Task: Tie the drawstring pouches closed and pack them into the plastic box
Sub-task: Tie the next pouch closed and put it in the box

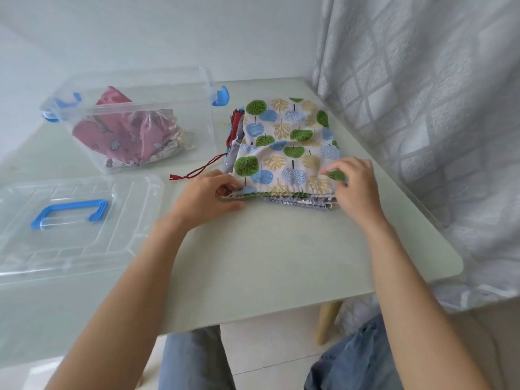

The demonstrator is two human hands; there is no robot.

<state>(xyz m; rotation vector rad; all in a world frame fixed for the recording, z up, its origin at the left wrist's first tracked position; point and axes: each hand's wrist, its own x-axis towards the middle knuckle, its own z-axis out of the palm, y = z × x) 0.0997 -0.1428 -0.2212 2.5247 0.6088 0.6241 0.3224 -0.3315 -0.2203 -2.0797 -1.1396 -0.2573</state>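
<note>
Hands point(206, 192) point(353, 184) pinching tree-print pouch point(284, 147), lower pouches point(295, 202) mostly hidden

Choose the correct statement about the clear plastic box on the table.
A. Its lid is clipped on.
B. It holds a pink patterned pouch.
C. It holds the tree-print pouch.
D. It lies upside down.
B: the pink patterned pouch shows through the wall of the open plastic box.

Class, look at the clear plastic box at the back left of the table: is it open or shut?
Open. The plastic box has no cover on; its lid lies flat on the table in front of it.
</note>
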